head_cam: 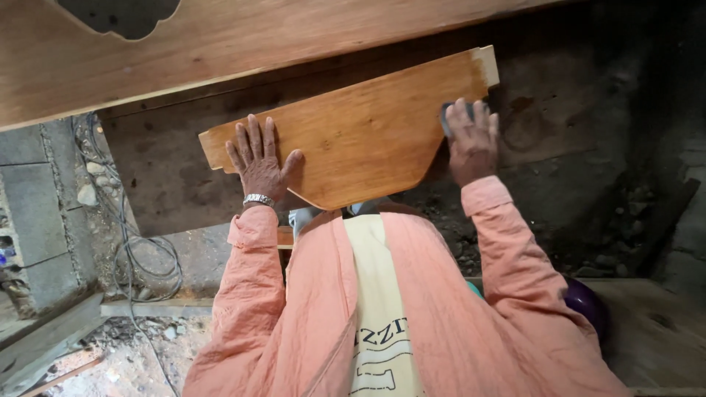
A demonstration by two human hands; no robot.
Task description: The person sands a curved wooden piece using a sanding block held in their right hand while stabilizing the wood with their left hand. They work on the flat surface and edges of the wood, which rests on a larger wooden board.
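A shaped wooden board [360, 136] with a reddish-brown finish lies on a dark work surface [165, 184]. One end of the board is pale and notched. My left hand [257, 160], with a metal watch at the wrist, rests flat on the board's left part, fingers spread. My right hand [472, 145] is at the board's right edge. It presses a small dark grey pad [450, 112] against the wood near the pale end. Both sleeves are salmon pink.
A large light wooden plank [220, 44] with a curved cut-out spans the top. Grey cables [140, 250] hang over concrete blocks and rubble at the left. A purple round object [588, 303] sits by a wooden panel [654, 334] at the lower right.
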